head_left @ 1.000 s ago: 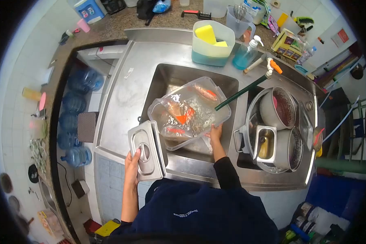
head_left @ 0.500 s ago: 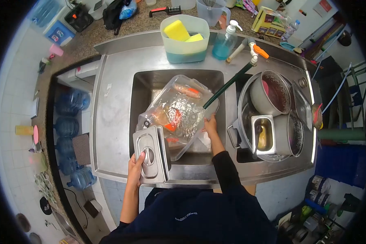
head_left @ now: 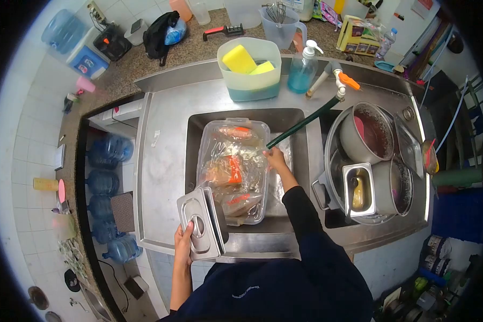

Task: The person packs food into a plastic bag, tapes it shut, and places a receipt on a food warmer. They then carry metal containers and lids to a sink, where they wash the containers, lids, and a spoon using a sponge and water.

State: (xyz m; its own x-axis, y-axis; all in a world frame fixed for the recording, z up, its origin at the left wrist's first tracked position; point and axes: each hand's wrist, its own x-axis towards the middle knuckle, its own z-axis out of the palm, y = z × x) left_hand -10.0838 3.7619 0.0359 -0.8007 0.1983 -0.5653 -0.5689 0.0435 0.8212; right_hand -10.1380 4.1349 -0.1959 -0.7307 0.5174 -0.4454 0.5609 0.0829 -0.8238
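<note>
My left hand (head_left: 183,242) grips a stainless steel food pan with its lid (head_left: 199,228) near the sink's front edge, thumb beside the lid's handle. The stack is tilted, partly covering the near left corner of a clear plastic tub (head_left: 266,188). Inside the sink basin (head_left: 300,126), the tub holds water and several wrapped packages (head_left: 222,172) with orange parts. My right hand (head_left: 275,159) is closed at the tub's right rim, just below the end of a green hose (head_left: 306,122); its fingertips are partly hidden. The hose hangs from the faucet (head_left: 341,86).
At the right, a large metal basin (head_left: 331,185) holds pots (head_left: 362,134) and a small steel pan (head_left: 358,188). Behind the sink stand a tub with yellow sponges (head_left: 249,80) and a blue soap pump bottle (head_left: 301,75). Water jugs (head_left: 103,182) fill the left shelf.
The plastic tub has turned from slanted to nearly straight and shifted left within the sink. My right hand stays at its rim; the left still holds the lidded pan. The whole view has shifted slightly.
</note>
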